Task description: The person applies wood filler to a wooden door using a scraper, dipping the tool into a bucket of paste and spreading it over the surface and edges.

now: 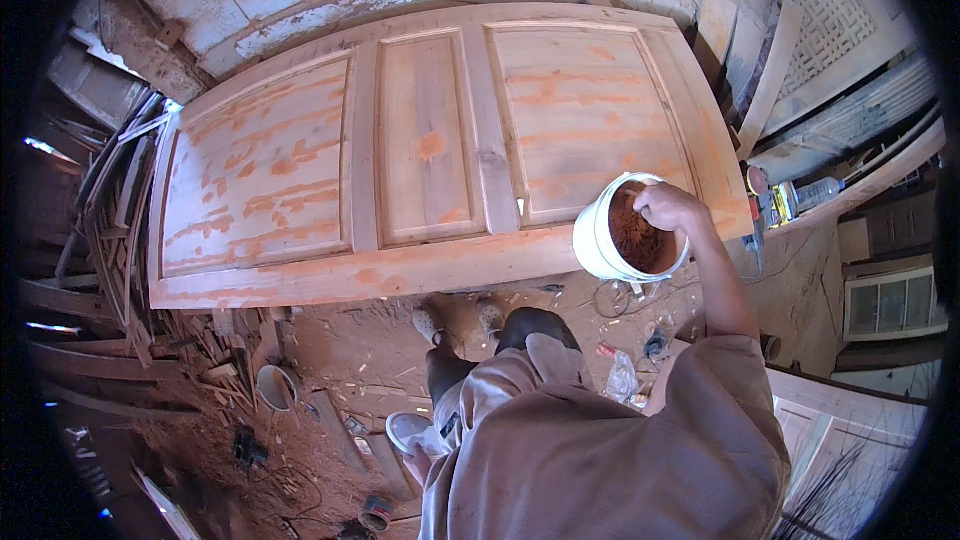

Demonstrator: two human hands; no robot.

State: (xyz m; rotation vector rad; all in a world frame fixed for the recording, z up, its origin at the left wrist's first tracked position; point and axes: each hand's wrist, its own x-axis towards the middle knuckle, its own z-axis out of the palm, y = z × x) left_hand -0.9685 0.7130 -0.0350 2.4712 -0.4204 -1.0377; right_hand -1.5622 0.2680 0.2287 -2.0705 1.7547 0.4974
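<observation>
A white bucket (597, 236) with reddish-brown material (632, 236) inside is at the near right edge of a panelled wooden door (425, 262). My right hand (668, 208) is closed over the bucket's upper right rim, its fingers curled inside. Orange-brown patches and streaks mark the door's panels and frame. Low beside my leg, my left hand (416, 464) is partly hidden by my clothing. It touches a pale grey oval thing (412, 432) whose kind I cannot make out. How its fingers close is hard to see.
Wood strips (115, 240) are heaped at the left. A second bucket (278, 387) stands on the littered floor. Tools and a clear bottle (820, 192) lie beyond the door's right end. A crumpled plastic bag (621, 376) is on the floor, right of my legs.
</observation>
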